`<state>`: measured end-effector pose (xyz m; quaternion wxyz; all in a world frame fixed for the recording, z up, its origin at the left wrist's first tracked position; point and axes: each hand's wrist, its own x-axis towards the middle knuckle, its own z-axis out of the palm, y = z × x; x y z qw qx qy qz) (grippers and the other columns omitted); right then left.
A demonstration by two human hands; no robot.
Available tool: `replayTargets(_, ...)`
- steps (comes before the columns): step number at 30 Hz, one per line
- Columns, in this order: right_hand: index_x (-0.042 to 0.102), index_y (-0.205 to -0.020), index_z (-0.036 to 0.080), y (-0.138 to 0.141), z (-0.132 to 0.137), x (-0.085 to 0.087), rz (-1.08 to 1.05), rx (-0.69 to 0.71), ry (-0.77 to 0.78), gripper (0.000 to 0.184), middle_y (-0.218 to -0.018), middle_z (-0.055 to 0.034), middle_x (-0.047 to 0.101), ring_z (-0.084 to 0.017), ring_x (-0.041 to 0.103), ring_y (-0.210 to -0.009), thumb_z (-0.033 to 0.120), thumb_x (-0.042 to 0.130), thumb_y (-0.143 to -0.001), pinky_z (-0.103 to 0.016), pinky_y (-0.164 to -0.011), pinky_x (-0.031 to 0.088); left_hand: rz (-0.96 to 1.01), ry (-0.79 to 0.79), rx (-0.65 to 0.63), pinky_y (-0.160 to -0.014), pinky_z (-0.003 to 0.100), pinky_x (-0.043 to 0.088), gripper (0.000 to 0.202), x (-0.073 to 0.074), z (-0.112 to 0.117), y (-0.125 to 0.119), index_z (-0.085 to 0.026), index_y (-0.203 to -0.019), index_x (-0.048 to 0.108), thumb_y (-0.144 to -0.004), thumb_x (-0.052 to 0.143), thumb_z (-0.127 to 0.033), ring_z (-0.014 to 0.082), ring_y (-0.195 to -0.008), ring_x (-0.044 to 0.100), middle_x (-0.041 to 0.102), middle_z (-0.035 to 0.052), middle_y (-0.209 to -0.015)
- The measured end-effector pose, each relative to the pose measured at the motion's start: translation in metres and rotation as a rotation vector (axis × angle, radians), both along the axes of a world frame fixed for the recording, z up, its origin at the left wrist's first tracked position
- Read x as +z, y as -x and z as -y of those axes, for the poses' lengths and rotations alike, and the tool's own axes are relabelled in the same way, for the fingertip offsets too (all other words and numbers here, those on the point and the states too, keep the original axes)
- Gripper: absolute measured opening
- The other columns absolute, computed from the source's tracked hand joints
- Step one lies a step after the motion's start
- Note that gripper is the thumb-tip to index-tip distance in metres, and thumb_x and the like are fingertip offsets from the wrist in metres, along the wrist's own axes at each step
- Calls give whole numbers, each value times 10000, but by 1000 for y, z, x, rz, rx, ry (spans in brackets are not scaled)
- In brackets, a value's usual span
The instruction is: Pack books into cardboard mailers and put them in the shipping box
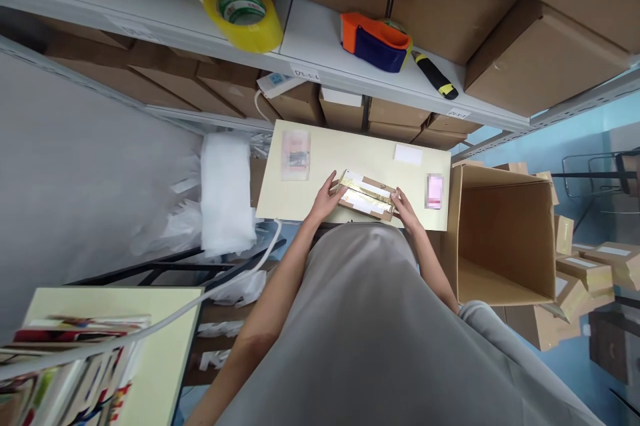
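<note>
The person's hands are working apart, one at each end of a small box point(369, 194). The left hand point(328, 199) is half curling round one end, its thumb pressing near the top edge and its fingers reaching along the far side. The right hand point(406, 209) is closing on the other end, fingertips bending over the corner. The box is lying slightly tilted over the front of the table point(345, 146); whether it is touching the top is unclear. Its brown card is showing white patches and shiny yellowish tape. Farther back, a packet point(295, 156) is lying left and a white slip point(408, 154) right. Beyond, a shelf point(310, 33) is holding a yellow tape roll point(263, 31).
</note>
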<state>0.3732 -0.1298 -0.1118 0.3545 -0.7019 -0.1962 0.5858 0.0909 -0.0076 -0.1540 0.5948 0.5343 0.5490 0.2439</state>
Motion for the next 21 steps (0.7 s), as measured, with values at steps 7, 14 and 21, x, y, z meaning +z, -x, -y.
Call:
replayTargets(7,511,-1742,233,-8,-18,-11,81,48,-120,1011,-1667,-125,653,-357,569,-1590,800,722,-931,-511,-1311,499,-3,-66,-70,-1177,438,590,929,-3,2,-1,-194,-1777,423,-1014,713,-638,317,-1412,691,663,178,-1629)
replayTargets(14,453,-1766,171,-20,-28,-12,108,111,-178,1154,-1788,-142,513,-367,512,-1644,835,754,-871,-490,-1374,424,-198,-310,-208,-1275,476,506,912,4,15,1,-284,-1841,275,-1068,639,-601,348,-1539,600,496,140,-1779)
replayTargets(21,310,-1830,187,-5,-32,-15,257,140,-98,1143,-1829,-108,453,-345,379,-1735,916,522,-975,-479,-1445,262,-276,-349,-208,-1285,471,483,767,-1,8,-9,-262,-1852,222,-1175,307,-612,325,-1623,520,492,135,-1789)
